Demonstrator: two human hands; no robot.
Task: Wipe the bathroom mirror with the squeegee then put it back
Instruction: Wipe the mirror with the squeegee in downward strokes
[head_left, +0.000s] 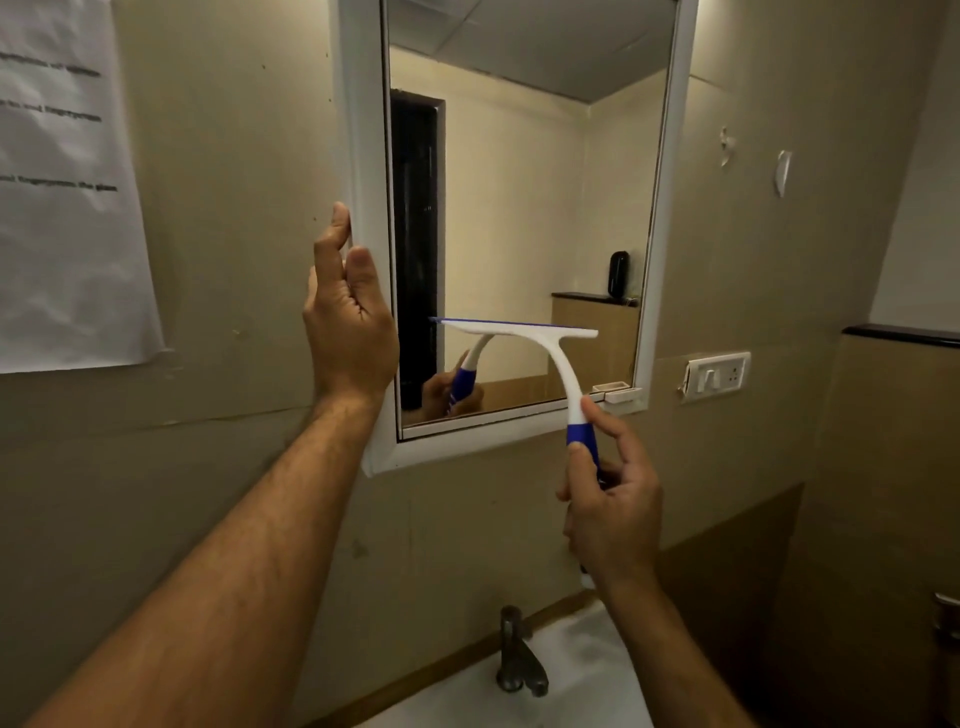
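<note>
Midway, we judged: right hand (610, 499) clenched squeegee (524, 332) on lower mirror (519, 208); left hand (348, 306) gripped frame; return pending.

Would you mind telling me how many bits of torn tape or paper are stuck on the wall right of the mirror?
2: one scrap sits higher and nearer the mirror frame; the other scrap is slightly lower and further right. Both are above the switch plate.
</note>
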